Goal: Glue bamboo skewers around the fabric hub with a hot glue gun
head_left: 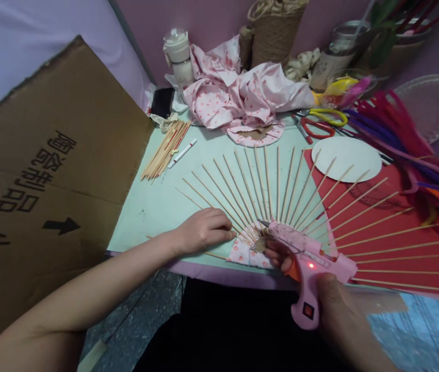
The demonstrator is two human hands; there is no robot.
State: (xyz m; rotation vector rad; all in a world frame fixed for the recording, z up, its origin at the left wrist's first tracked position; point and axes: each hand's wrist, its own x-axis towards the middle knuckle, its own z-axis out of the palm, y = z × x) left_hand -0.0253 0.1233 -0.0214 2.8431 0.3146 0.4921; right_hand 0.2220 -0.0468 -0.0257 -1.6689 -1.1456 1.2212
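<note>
Thin wooden sticks (256,181) spread like a fan from a half-round base covered in pink floral cloth (250,254). At the base's left side is my left hand (206,231), its fingers bent and closed on a wooden stick, partly hidden under them. My right hand (337,305) grips a pink hot glue gun (330,264) with a lit red light. Its metal nozzle points left, just above the inner ends of the sticks. The right fingers show partly below the gun, beside its orange trigger.
A cardboard box (67,170) stands at left. Behind the fan lie loose sticks (167,150), a white marker (182,153), crumpled pink cloth (258,93) and scissors (328,118). A white oval disc (346,159) rests on red sheet (378,201). Pipe cleaners (382,124) lie right.
</note>
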